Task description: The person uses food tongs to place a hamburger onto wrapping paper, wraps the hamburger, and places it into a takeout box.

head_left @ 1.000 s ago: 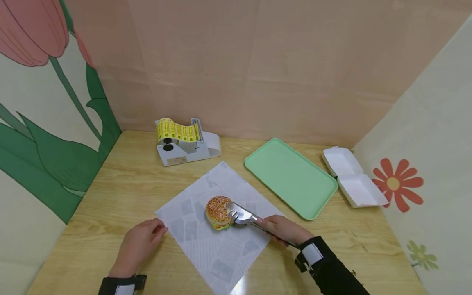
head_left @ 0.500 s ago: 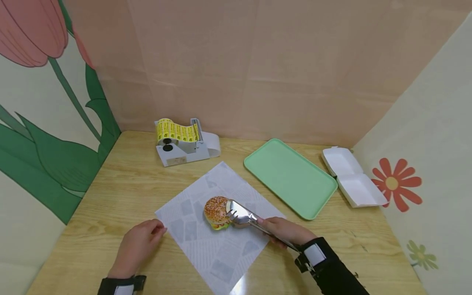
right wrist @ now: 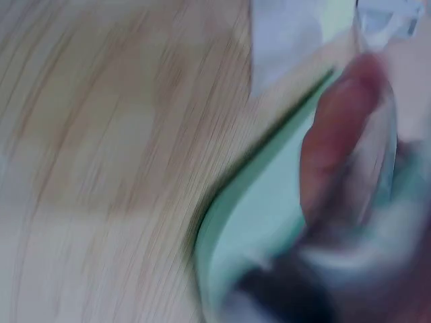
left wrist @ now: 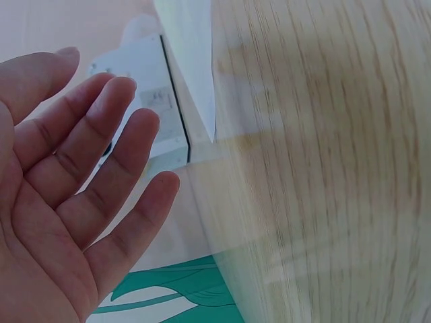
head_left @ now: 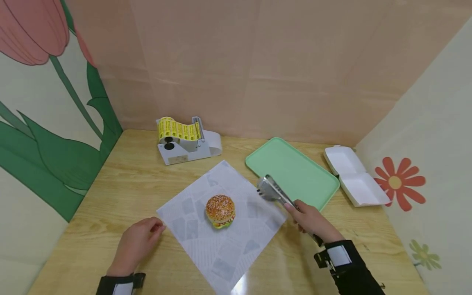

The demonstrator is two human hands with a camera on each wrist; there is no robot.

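Observation:
A sesame-bun burger (head_left: 220,210) lies near the middle of a printed paper sheet (head_left: 228,254), nothing touching it. Metal tongs (head_left: 274,191) are gripped in my right hand (head_left: 312,220); their head hangs above the sheet's right side, beside the green tray (head_left: 295,176). In the right wrist view the right hand and the tongs are blurred. My left hand (head_left: 138,243) rests by the sheet's left corner and holds nothing. The left wrist view shows its fingers (left wrist: 124,161) loosely bent, palm visible.
At the back left stands a label dispenser (head_left: 182,143) with a yellow roll. An opened white takeaway box (head_left: 354,176) lies right of the tray, by the right wall. All these stand on a wooden table (head_left: 121,180).
The tongs have come away from the burger, and my right hand has carried them right and back towards the tray. The burger stays on the paper. My left hand has hardly moved.

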